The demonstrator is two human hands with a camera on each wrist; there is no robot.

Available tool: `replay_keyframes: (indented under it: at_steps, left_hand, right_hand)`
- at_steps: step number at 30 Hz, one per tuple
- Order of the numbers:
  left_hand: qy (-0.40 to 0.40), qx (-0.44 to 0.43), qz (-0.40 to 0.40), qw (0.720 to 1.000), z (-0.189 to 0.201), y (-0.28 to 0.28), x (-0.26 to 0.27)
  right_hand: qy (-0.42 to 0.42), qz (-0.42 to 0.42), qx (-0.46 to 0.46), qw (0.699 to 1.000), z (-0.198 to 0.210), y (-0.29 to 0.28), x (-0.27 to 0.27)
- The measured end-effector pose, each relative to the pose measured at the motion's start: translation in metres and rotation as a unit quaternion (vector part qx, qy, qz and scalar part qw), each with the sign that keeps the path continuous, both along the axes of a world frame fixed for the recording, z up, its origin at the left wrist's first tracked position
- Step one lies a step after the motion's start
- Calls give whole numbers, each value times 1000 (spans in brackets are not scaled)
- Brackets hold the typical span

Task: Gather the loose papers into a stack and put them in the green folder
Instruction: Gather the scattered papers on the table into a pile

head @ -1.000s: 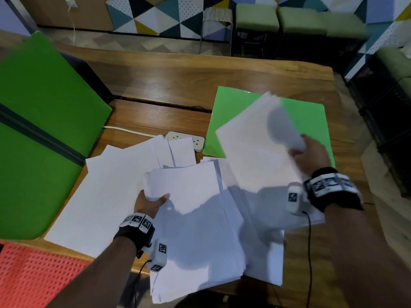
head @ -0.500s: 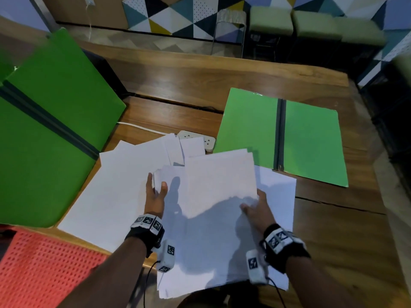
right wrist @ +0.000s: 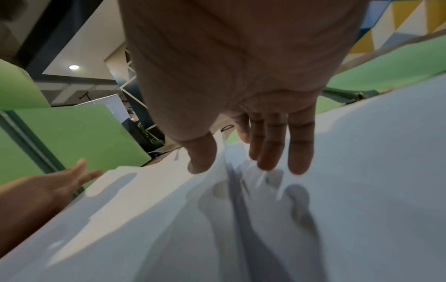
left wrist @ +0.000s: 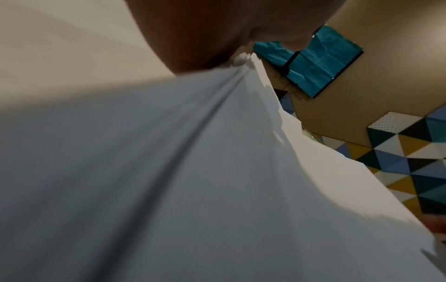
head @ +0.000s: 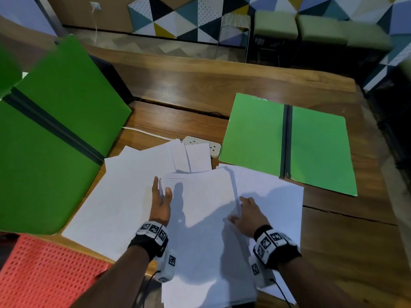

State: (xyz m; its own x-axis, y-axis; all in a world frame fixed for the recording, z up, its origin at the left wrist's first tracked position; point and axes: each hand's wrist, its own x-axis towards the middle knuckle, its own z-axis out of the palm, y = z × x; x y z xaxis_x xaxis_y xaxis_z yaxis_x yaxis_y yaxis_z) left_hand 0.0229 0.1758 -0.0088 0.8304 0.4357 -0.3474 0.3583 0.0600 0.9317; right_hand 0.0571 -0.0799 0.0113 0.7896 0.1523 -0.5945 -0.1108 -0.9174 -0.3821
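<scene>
A stack of white papers (head: 204, 218) lies on the wooden table (head: 347, 252) in front of me. My left hand (head: 162, 193) stands against the stack's left edge with straight fingers and the thumb on top. My right hand (head: 242, 212) lies at the stack's right edge, thumb on top and straight fingers (right wrist: 272, 148) on the sheets beside it. More loose sheets (head: 115, 196) spread out to the left and under the stack on the right (head: 275, 196). The green folder (head: 315, 147) lies open and flat at the right rear. The left wrist view shows paper (left wrist: 193, 171) under the palm.
A second, larger green folder (head: 51, 134) leans open at the left. A white power strip (head: 214, 148) with its cable sits between the papers and the flat folder. A red perforated seat (head: 44, 274) is at the near left. Stools (head: 275, 25) stand beyond the table.
My right hand brought a sheet from above the flat folder down onto the stack and now lies at its right edge. My left hand straightened along the left edge.
</scene>
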Motion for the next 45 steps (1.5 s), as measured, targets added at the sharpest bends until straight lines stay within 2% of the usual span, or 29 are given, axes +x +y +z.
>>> replay_keyframes:
  at_steps: [2,3,6,8,12,17,19,22,26,29,32,36,38,40,42,44,45]
  left_hand:
    - [-7,24,-13,1000,-1,7,10]
    - [-14,42,-19,999,-3,11,15]
    - [-3,126,-56,990,-8,21,30]
    - [0,150,-69,986,-14,25,37]
    - [1,167,-55,984,-22,27,47]
    - [4,229,-103,968,-35,31,56]
    - [5,234,-102,967,-37,30,57]
    - [-1,213,-82,974,-31,24,56]
    - [4,201,-70,977,-25,20,55]
    - [7,198,-72,978,-22,17,57]
    - [25,208,-72,975,-17,14,57]
    - [63,70,5,996,-17,12,49]
    - [88,43,1,995,-22,15,44]
    - [105,45,-35,993,-27,20,38]
    - [111,38,-58,991,-30,21,32]
    - [102,37,-75,991,-25,19,27]
    - [86,41,-81,992,-21,18,25]
  right_hand:
    - [14,-43,25,999,6,3,20]
    - [21,-39,27,999,9,6,30]
    - [-4,69,-30,997,17,20,48]
    - [-37,132,-68,988,22,29,59]
    - [-41,165,-83,982,25,40,86]
    - [-49,253,-106,960,21,50,111]
    - [-29,255,-109,960,18,56,114]
    - [-28,222,-83,971,12,65,111]
    - [-75,185,-70,977,4,69,104]
    - [-61,115,-5,991,-5,66,98]
    - [-55,128,30,990,-9,65,89]
    - [-64,129,54,988,-6,60,90]
    - [-61,118,98,986,-5,50,91]
    - [-84,51,133,986,-5,29,90]
    - [-153,-82,115,978,-7,-1,86]
    - [-191,-216,19,957,-10,-38,77]
    - [-183,-269,-40,945,-11,-58,70]
